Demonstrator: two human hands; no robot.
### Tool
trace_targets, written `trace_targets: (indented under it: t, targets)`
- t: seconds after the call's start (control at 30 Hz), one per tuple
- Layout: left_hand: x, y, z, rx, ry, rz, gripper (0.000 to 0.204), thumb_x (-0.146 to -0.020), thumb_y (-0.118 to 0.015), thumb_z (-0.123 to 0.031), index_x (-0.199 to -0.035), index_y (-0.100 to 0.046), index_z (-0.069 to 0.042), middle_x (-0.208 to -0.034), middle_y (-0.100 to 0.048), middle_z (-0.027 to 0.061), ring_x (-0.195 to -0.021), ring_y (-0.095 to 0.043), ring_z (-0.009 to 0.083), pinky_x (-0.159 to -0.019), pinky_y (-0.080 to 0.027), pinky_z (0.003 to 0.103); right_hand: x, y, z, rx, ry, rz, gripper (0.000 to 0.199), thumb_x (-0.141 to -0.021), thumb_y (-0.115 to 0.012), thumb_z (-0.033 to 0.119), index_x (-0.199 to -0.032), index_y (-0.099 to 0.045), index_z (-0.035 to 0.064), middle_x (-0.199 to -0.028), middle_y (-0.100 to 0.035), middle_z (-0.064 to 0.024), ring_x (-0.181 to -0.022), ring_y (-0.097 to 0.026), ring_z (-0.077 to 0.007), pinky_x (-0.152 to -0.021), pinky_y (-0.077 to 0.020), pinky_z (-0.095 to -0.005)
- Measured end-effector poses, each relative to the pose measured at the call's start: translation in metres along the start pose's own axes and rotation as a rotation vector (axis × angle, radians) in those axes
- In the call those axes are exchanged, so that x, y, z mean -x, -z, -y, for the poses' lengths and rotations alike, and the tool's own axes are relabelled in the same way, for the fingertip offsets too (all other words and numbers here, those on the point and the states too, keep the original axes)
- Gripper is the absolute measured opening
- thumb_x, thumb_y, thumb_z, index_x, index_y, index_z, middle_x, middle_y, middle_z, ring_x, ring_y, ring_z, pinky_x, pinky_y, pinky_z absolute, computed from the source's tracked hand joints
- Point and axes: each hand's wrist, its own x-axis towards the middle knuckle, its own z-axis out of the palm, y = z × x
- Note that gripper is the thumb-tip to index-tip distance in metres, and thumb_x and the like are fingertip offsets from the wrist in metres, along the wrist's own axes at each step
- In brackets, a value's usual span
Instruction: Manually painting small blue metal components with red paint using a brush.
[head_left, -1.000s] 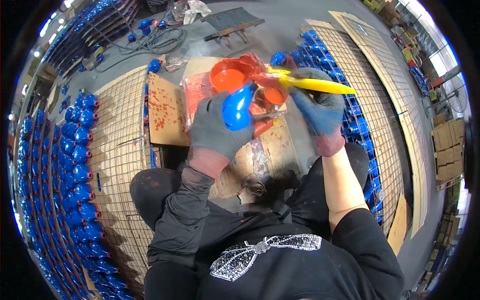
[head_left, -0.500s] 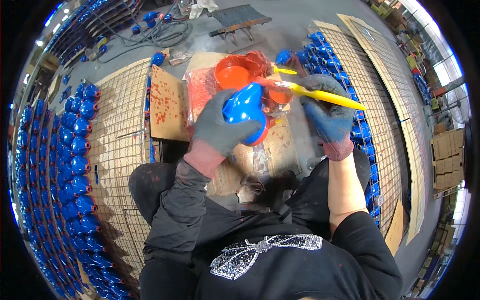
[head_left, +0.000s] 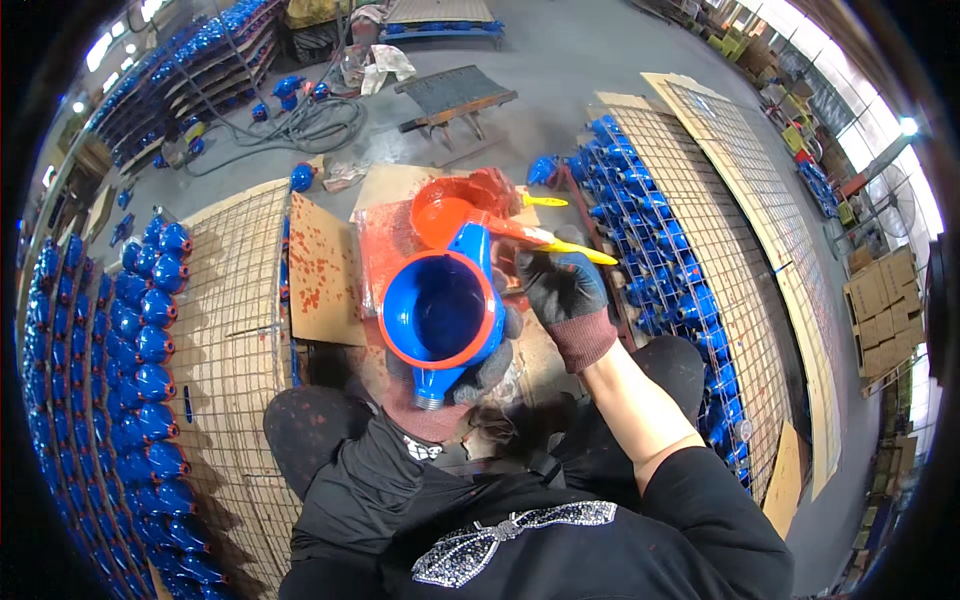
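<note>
My left hand (head_left: 490, 368), in a dark glove, grips a blue-painted hollow metal housing (head_left: 440, 310) from below and behind. Its round mouth, edged with a red rim, faces up toward me, and a threaded end points down. Much of that hand is hidden behind the housing. My right hand (head_left: 565, 290), also gloved, is closed on a paintbrush with a yellow handle (head_left: 585, 252). The brush's red-coated head lies close to the housing's upper neck; whether it touches I cannot tell. Just beyond stands a pot of red paint (head_left: 440, 215).
Another yellow handle (head_left: 545, 201) sticks out beside the pot. Red-spattered cardboard (head_left: 328, 268) stands left of it. Blue housings (head_left: 155, 340) line the left side, and more (head_left: 655, 225) lie by the mesh rack (head_left: 700, 190) at right. A low stool-like stand (head_left: 458, 95) and hoses (head_left: 310, 128) are farther off.
The housing has been turned so its open mouth faces up, and lowered toward me. My right hand and the brush have moved left and down. The view has shifted slightly.
</note>
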Motion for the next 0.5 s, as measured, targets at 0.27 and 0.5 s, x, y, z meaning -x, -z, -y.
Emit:
trace_targets:
  t: [0.27, 0.5]
  targets:
    - [-0.014, -0.008, -0.025, -0.128, -0.21, -0.111, 0.071, -0.09, -0.046, -0.059, -0.133, -0.045, -0.002, -0.119, -0.059, 0.0203, -0.084, -0.064, 0.0296, -0.058, -0.054, 0.036, -0.041, 0.026, -0.009, 0.625, 0.116, -0.022, 0.022, -0.084, -0.062, 0.003, -0.106, -0.061, 0.0036, -0.102, -0.065, -0.0084, -0.096, -0.064, -0.02, -0.086, -0.0523, -0.0331]
    - [-0.017, -0.044, -0.051, -0.137, -0.437, -0.345, 0.067, -0.091, -0.045, -0.056, -0.132, -0.045, -0.002, -0.116, -0.062, 0.0163, -0.091, -0.066, 0.0299, -0.073, -0.058, 0.04, -0.123, 0.032, -0.026, 1.327, 0.186, 0.17, 0.019, -0.08, -0.069, 0.004, -0.099, -0.066, 0.0023, -0.093, -0.067, -0.0029, -0.084, -0.063, -0.0125, -0.075, -0.0501, -0.027]
